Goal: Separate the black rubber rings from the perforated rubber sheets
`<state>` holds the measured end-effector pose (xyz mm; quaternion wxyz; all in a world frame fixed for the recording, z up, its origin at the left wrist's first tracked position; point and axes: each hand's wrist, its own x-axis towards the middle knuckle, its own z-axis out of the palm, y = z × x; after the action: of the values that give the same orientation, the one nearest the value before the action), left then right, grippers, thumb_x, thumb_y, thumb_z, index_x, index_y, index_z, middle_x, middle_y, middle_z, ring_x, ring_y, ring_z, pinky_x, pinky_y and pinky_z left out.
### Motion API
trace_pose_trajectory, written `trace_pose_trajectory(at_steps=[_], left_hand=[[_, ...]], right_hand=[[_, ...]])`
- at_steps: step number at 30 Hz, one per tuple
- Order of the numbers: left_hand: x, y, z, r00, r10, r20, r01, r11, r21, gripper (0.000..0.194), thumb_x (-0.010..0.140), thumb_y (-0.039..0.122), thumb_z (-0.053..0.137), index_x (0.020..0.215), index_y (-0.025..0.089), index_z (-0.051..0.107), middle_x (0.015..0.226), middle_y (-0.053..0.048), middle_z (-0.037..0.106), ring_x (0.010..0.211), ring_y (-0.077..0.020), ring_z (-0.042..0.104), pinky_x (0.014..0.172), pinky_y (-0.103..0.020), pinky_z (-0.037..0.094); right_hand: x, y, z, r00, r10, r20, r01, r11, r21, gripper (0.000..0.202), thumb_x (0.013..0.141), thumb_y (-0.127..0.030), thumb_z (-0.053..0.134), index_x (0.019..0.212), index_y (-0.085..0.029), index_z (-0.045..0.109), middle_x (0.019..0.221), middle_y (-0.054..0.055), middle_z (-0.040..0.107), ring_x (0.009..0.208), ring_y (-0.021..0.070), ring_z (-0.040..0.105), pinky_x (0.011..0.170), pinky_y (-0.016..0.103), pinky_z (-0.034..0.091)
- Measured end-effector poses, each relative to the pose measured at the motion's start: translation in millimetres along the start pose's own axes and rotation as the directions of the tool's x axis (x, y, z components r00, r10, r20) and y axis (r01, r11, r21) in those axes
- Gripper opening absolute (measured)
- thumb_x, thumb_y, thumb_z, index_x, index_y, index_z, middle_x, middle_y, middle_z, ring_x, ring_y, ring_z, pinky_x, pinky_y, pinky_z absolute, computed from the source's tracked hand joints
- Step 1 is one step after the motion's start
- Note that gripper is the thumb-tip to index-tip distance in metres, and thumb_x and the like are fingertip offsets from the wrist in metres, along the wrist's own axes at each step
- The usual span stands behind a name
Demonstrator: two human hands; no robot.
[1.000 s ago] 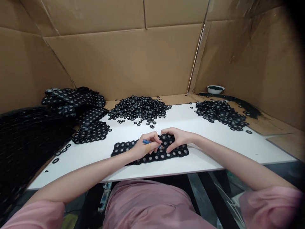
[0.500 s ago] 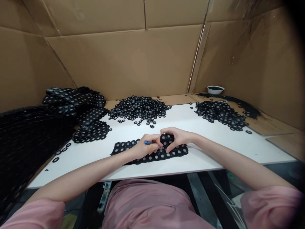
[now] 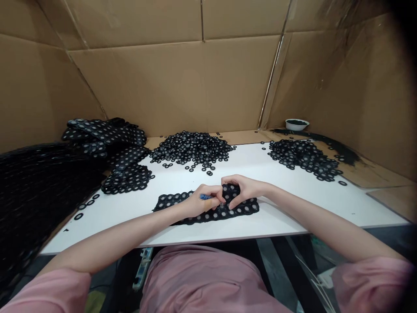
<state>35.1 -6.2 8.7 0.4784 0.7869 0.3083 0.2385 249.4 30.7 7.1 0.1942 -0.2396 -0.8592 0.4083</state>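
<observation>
Curled tighter, your left hand (image 3: 199,203) grips the tool (image 3: 205,197); your right hand (image 3: 246,188) clasps the mat (image 3: 239,211), probably steadying it near the tabletop's (image 3: 276,222) front edge.

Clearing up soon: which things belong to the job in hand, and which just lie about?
In the job:
dotted mat, under right hand
blue tool, in left hand

Apparently just lying about:
middle ring pile
right ring pile
mat heap
white bowl

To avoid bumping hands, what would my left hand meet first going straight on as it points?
Likely your right hand, though depth is unclear; the black ringed strip lies beneath both.
</observation>
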Motion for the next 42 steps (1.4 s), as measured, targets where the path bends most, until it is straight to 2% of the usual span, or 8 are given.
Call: trace_pose_trajectory(at_steps=[10,16,19,25,32,36,39,42], left_hand=[[1.6,3.0,-1.8,0.993,0.110,0.045,-0.116,0.985,0.130,0.013,0.078,0.018,0.051,0.074,0.013,0.062,0.056,0.003,0.051,0.053,-0.0082,0.044,0.053,-0.019,0.033],[16.7,-1.5,-12.3,0.986,0.119,-0.115,-0.107,0.989,0.104,0.013,0.079,0.022,0.051,0.072,0.015,0.059,0.060,0.003,0.051,0.057,-0.0097,0.046,0.057,-0.021,0.034],[20.3,-6.2,-12.8,0.989,0.091,-0.115,-0.082,0.993,0.083,0.012,0.079,0.020,0.050,0.072,0.015,0.058,0.058,0.003,0.050,0.056,-0.0095,0.044,0.056,-0.021,0.033],[25.2,-14.6,-17.0,0.998,0.069,-0.003,-0.069,0.998,-0.007,0.010,0.075,0.018,0.050,0.069,0.014,0.057,0.057,0.003,0.048,0.056,-0.0096,0.043,0.056,-0.021,0.031],[22.3,-10.6,-16.7,0.996,0.085,-0.001,-0.084,0.995,0.049,0.010,0.076,0.018,0.051,0.072,0.013,0.059,0.061,0.003,0.050,0.055,-0.0083,0.041,0.054,-0.021,0.030],[22.5,-14.2,-15.1,0.995,0.063,-0.080,-0.070,0.994,-0.082,0.010,0.076,0.021,0.055,0.072,0.013,0.058,0.055,0.003,0.051,0.052,-0.0080,0.044,0.053,-0.020,0.032],[23.8,-19.4,-14.6,0.990,0.018,-0.142,-0.054,0.967,-0.251,0.012,0.072,0.023,0.061,0.068,0.014,0.054,0.050,0.004,0.050,0.045,-0.0075,0.045,0.047,-0.019,0.031],[23.3,-20.5,-13.5,0.987,-0.004,-0.160,-0.050,0.942,-0.332,0.015,0.069,0.024,0.063,0.067,0.013,0.053,0.048,0.004,0.051,0.039,-0.0057,0.041,0.041,-0.017,0.025]], right_hand=[[1.3,-1.8,-1.1,1.000,-0.013,-0.024,0.012,0.999,-0.046,0.042,0.057,-0.039,0.079,0.078,-0.018,0.051,0.075,-0.004,0.046,0.073,0.0131,0.043,0.065,0.023,0.033],[8.1,6.3,-9.9,0.972,0.021,-0.233,-0.047,0.993,-0.104,0.042,0.057,-0.040,0.078,0.077,-0.018,0.049,0.075,-0.003,0.046,0.072,0.0141,0.044,0.066,0.024,0.035],[9.1,12.4,-10.9,0.978,0.019,-0.207,-0.038,0.995,-0.087,0.041,0.058,-0.040,0.078,0.078,-0.018,0.050,0.076,-0.003,0.048,0.074,0.0147,0.045,0.066,0.025,0.037],[9.0,15.2,-9.6,0.986,-0.007,-0.165,-0.007,0.997,-0.080,0.039,0.060,-0.039,0.078,0.080,-0.017,0.053,0.078,-0.003,0.051,0.076,0.0149,0.047,0.069,0.025,0.037],[5.8,10.7,-11.1,0.988,0.013,-0.152,-0.032,0.992,-0.121,0.047,0.060,-0.044,0.077,0.091,-0.018,0.053,0.087,-0.001,0.055,0.083,0.0176,0.051,0.074,0.027,0.041],[2.1,5.8,-9.4,0.983,0.097,-0.156,-0.123,0.978,-0.169,0.068,0.046,-0.048,0.083,0.099,-0.019,0.050,0.096,0.001,0.056,0.089,0.0215,0.052,0.079,0.030,0.043],[1.2,2.6,-6.8,0.984,0.096,-0.148,-0.119,0.980,-0.159,0.074,0.048,-0.046,0.083,0.109,-0.020,0.048,0.108,0.004,0.054,0.099,0.0241,0.052,0.087,0.034,0.043],[0.8,0.6,-4.3,0.983,0.093,-0.157,-0.114,0.985,-0.131,0.071,0.050,-0.042,0.082,0.108,-0.021,0.048,0.107,0.003,0.054,0.100,0.0240,0.051,0.088,0.034,0.043]])
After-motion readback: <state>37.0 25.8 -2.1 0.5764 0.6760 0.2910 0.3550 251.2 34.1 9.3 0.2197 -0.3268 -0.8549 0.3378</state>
